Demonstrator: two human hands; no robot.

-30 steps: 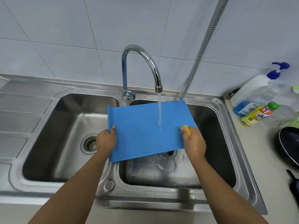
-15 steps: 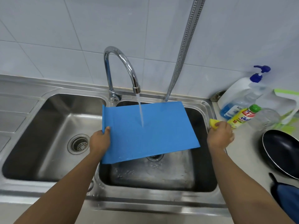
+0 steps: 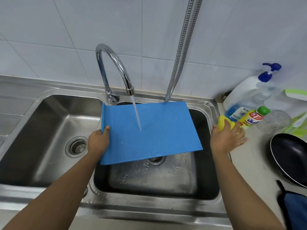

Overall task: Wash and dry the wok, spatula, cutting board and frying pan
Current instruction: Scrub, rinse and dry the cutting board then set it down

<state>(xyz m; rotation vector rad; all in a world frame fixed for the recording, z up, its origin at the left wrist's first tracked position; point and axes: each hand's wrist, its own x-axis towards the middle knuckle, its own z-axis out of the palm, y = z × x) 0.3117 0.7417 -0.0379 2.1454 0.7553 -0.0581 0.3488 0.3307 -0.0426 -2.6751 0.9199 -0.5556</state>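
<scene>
My right hand has left the cutting board and gone out to the counter. Its fingers now lie spread and loose over the yellow sponge rather than clutching it. Nearest me on that side sits the dark frying pan. My left hand alone grips the board, thumb on top at its left short edge. From that grip the board's long axis runs rightward over the right basin, its other end unsupported. Farther back, the stream from the tap strikes mid-board. I judge my right hand, nearer that loose right edge, should steady it next.
</scene>
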